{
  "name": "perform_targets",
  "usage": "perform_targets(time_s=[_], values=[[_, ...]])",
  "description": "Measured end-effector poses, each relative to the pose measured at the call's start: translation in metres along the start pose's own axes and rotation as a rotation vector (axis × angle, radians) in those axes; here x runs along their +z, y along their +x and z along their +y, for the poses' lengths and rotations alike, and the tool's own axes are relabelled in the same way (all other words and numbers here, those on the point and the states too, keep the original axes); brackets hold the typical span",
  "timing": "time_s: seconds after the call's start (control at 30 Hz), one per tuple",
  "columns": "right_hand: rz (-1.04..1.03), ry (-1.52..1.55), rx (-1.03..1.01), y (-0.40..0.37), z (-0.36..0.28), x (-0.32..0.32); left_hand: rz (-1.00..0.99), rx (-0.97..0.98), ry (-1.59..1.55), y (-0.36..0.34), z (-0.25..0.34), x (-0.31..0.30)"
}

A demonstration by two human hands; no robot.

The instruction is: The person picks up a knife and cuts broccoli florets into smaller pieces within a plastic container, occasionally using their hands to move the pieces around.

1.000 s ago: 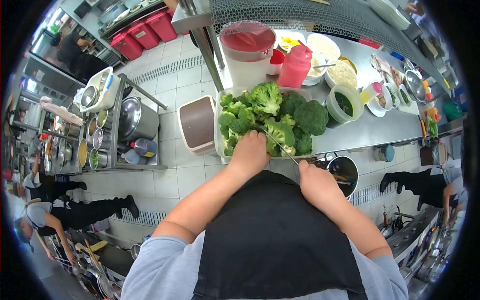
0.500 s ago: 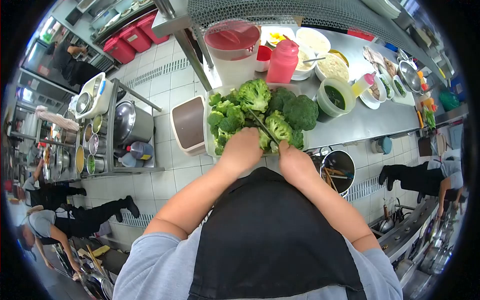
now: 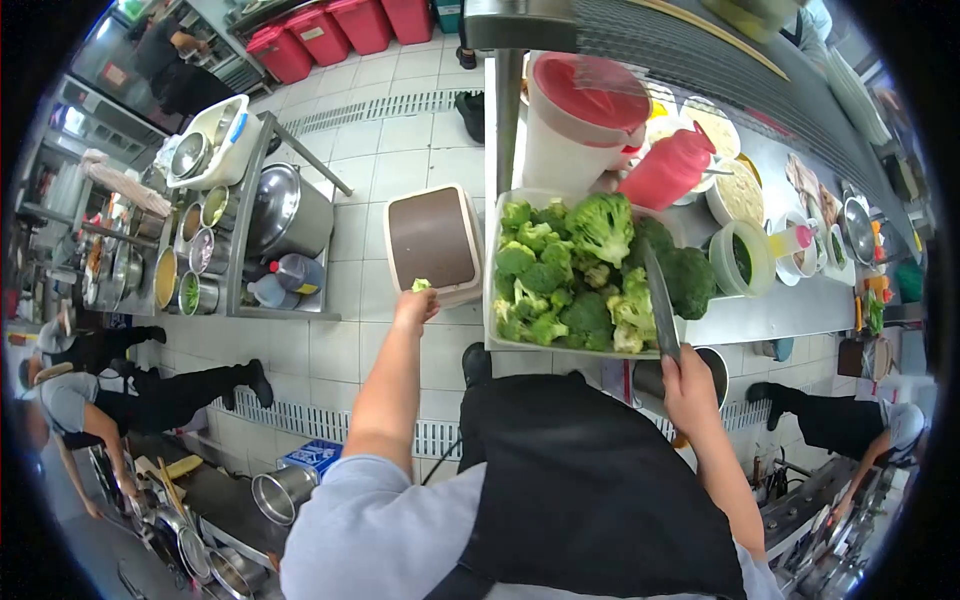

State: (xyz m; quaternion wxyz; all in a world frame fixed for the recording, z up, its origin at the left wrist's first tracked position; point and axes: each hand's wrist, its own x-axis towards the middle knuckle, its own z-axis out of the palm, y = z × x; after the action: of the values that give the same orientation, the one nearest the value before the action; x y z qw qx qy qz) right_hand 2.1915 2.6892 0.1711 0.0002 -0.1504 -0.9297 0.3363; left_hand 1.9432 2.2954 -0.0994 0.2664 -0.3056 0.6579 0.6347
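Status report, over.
Left hand out by the brown-lidded bin, pinching a green scrap. Right hand gripping knife. Broccoli in tub.

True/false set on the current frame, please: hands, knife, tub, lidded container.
1. The right hand holds the knife. True.
2. The left hand is inside the broccoli tub. False: it is outside, by the edge of the brown-topped bin.
3. A small green piece shows at the left hand's fingers. True.
4. The large white container has a blue lid. False: its lid is red.
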Motion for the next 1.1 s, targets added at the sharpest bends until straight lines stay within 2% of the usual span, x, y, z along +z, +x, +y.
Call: perform_targets(time_s=[0.03, 0.1, 0.13, 0.2, 0.27, 0.33, 0.4, 0.43, 0.47, 0.53, 0.63, 0.67, 0.7, 0.73, 0.77, 0.8, 0.87, 1.0, 1.1], values=[[-0.001, -0.017, 0.011, -0.006, -0.001, -0.002, -0.015, -0.013, -0.004, 0.015, -0.005, 0.008], [-0.03, -0.109, 0.063, -0.013, -0.004, -0.01, 0.066, -0.105, -0.506, 0.047, -0.013, 0.029], [-0.031, -0.13, 0.074, -0.013, -0.008, -0.013, 0.061, -0.144, -0.553, 0.061, -0.013, 0.032], [-0.022, -0.17, 0.191, -0.018, -0.012, -0.021, 0.0, -0.083, -0.569, 0.074, -0.017, 0.036], [0.0, -0.181, 0.232, -0.022, -0.006, -0.023, -0.134, -0.217, -0.624, 0.106, -0.027, 0.026], [0.051, -0.056, 0.297, -0.029, -0.002, -0.024, -0.165, -0.176, -0.664, 0.092, -0.014, 0.019], [0.08, -0.011, 0.261, -0.036, -0.005, -0.028, 0.077, -0.126, -0.386, 0.085, -0.003, 0.006], [0.095, -0.014, 0.245, -0.041, -0.002, -0.029, 0.103, 0.156, -0.241, 0.04, 0.021, 0.006], [0.108, -0.016, 0.223, -0.045, 0.003, -0.029, 0.249, 0.27, -0.166, 0.009, 0.04, 0.002], [0.118, 0.034, 0.247, -0.051, 0.003, -0.032, 0.389, 0.657, -0.054, -0.027, 0.064, -0.015], [0.096, 0.116, 0.237, -0.053, 0.012, -0.031, 0.282, 1.055, -0.066, -0.127, 0.113, 0.034], [0.084, 0.139, 0.224, -0.053, 0.019, -0.027, 0.111, 1.18, 0.062, -0.158, 0.119, 0.06], [0.099, 0.117, 0.189, -0.051, 0.031, -0.02, -0.104, 1.004, 0.184, -0.197, 0.125, 0.089], [0.104, 0.128, 0.174, -0.049, 0.033, -0.021, -0.198, 1.299, 0.475, -0.201, 0.119, 0.115], [0.095, 0.139, 0.156, -0.045, 0.032, -0.021, -0.433, 1.229, 0.555, -0.235, 0.119, 0.147], [0.086, 0.149, 0.138, -0.042, 0.03, -0.022, -0.56, 1.401, 0.793, -0.256, 0.123, 0.171], [0.077, 0.186, 0.114, -0.037, 0.027, -0.026, -0.681, 1.44, 0.958, -0.258, 0.109, 0.209], [0.12, 0.129, 0.007, -0.032, 0.03, -0.029, -0.572, 1.404, 1.094, -0.253, 0.109, 0.228], [0.068, 0.103, -0.129, -0.019, 0.028, -0.026, -0.5, 1.181, 1.073, -0.273, 0.115, 0.22]])
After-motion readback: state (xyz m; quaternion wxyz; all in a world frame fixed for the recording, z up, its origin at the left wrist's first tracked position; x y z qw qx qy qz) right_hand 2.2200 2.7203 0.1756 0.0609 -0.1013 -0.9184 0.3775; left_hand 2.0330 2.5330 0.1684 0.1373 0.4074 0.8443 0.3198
